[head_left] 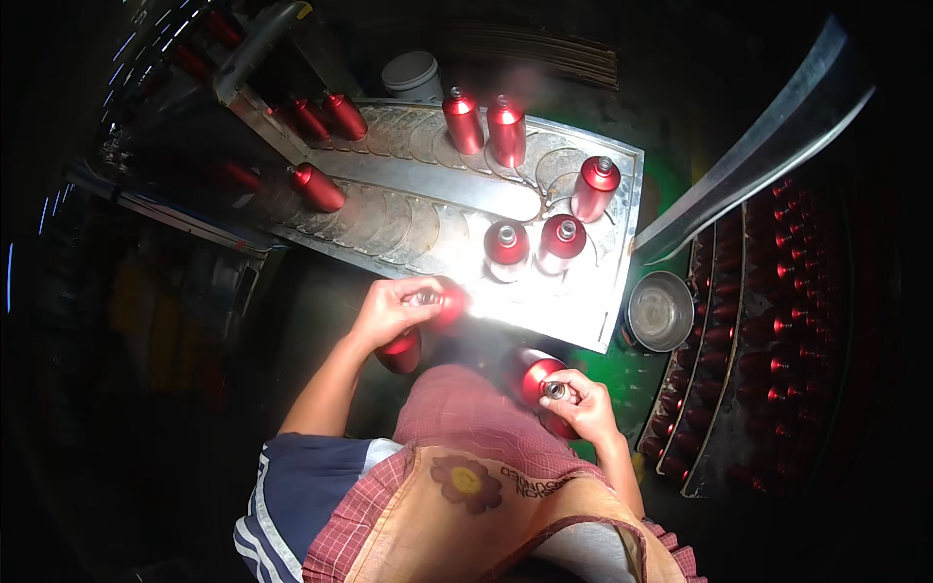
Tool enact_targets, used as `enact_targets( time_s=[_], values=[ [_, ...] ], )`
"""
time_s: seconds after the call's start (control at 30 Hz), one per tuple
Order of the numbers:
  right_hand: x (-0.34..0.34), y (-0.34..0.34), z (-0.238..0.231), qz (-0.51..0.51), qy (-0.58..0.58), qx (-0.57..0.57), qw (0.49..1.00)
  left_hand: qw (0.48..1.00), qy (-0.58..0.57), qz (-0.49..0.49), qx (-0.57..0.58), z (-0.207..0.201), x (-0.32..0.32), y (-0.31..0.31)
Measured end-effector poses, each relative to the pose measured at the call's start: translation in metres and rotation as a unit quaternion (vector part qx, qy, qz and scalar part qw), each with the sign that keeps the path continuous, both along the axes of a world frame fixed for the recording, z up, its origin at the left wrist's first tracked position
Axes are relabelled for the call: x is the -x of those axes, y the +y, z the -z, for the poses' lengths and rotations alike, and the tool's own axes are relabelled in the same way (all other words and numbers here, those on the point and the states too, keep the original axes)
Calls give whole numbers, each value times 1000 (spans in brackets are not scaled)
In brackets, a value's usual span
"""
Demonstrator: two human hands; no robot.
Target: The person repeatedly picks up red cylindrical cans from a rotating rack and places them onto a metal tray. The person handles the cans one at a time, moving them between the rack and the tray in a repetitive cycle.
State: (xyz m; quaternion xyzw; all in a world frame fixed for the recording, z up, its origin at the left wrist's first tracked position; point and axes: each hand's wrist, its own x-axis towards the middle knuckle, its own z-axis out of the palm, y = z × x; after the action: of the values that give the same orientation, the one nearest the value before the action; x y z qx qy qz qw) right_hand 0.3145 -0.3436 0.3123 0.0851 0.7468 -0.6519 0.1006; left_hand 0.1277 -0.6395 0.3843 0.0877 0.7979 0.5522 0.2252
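Bottles [537, 375], pinched by their necks [554, 391] in left hand [394, 309] and right hand [586, 408], could have slipped if either grip loosened.

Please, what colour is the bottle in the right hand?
The bottle is shiny red, best seen in the head view.

My metal conveyor [394, 225] has this long pale center strip [437, 188], and I've got red bottles [506, 136] standing along its far side, around its right end, and on my side of it.
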Motion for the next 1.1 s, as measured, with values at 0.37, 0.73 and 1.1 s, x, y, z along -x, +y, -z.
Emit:
enact_targets(
  time_s=[0.37,0.73,1.1],
  values=[
    [196,-115,-64,33,15,-56,998,975,189,95,63,-148,334,-120],
    [338,-80,-76,251,39,3,967,979,130,148,56,28,543,-107],
    [508,11,9,167,-7,-52,985,971,75,-181,-135,68,622,-145]
  ],
)
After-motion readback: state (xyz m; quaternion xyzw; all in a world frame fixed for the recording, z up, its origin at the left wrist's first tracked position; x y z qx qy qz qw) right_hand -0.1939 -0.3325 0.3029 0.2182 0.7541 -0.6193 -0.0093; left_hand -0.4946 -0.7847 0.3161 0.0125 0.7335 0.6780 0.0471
